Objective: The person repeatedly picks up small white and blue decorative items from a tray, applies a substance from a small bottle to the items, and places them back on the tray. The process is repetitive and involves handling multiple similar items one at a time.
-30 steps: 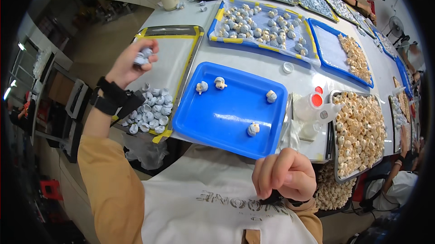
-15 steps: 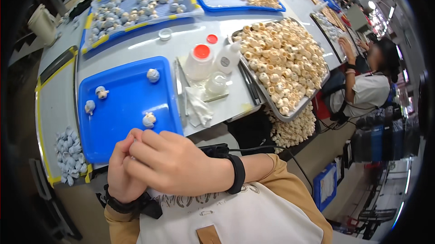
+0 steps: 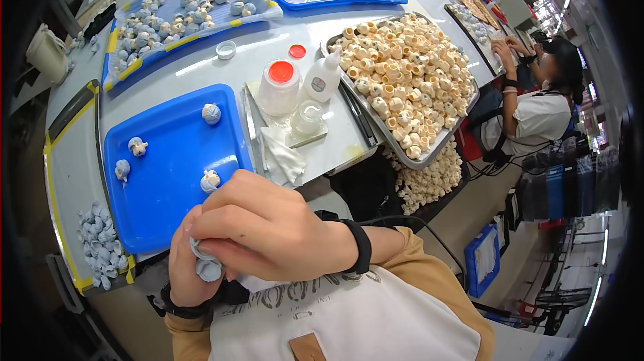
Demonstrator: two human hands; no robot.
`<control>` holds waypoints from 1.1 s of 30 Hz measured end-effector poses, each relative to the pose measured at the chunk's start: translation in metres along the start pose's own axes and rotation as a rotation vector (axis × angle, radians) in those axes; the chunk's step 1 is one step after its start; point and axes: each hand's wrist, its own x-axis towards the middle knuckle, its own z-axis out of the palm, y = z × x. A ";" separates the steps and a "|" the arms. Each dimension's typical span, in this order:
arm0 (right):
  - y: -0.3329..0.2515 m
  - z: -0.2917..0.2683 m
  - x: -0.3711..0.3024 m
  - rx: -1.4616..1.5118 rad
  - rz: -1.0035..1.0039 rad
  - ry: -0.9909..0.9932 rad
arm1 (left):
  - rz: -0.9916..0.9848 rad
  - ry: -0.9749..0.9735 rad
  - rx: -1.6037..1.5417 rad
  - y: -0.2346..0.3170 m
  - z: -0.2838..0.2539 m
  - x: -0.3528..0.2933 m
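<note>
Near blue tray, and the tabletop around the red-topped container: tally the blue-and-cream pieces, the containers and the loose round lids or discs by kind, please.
Blue-and-cream pieces in the blue tray: 4
Red-topped container: 1
Nozzle bottle: 1
Small clear jar: 1
Loose red disc: 1
Pale round lid: 1
Total: 9

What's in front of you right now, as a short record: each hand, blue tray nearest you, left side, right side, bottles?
Left hand: holding grey-blue shells
Right hand: fingers bent over the left hand's; anything they pinch is hidden
Nearest blue tray: four blue-and-cream pieces, set apart
Left side: yellow-taped tray with a loose shell pile
Right side: heaped cream pieces in a metal tray
Bottles: red-topped bottle beside a nozzle bottle
</note>
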 end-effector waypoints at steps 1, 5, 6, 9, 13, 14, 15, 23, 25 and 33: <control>0.000 -0.003 0.000 0.003 -0.001 -0.022 | 0.009 0.003 0.045 -0.004 0.000 -0.001; -0.001 -0.014 -0.007 -0.002 0.050 -0.089 | 0.007 -0.176 -0.118 -0.011 0.001 0.002; -0.001 -0.016 -0.009 -0.005 0.050 -0.104 | -0.012 -0.175 -0.067 -0.008 0.004 0.002; -0.012 -0.040 -0.008 -0.075 0.086 -0.147 | -0.061 -0.214 -0.066 -0.001 0.008 0.004; -0.024 -0.132 -0.016 -0.706 0.255 0.268 | -0.070 -0.228 -0.633 -0.012 -0.003 0.007; -0.017 -0.163 -0.020 -0.873 0.394 0.465 | -0.079 -0.147 -0.701 -0.008 -0.004 0.007; -0.007 -0.198 -0.028 -0.958 0.455 0.495 | -0.086 -0.068 -0.770 -0.004 -0.004 0.007; 0.038 -0.289 -0.098 -1.125 0.824 0.240 | -0.055 -0.032 -0.858 0.005 -0.013 0.017; 0.035 -0.285 -0.097 -1.143 0.840 0.236 | -0.064 -0.123 -0.818 0.002 -0.013 0.015; -0.014 -0.160 -0.046 -0.147 0.229 0.346 | -0.093 -0.163 -0.383 0.004 -0.008 0.007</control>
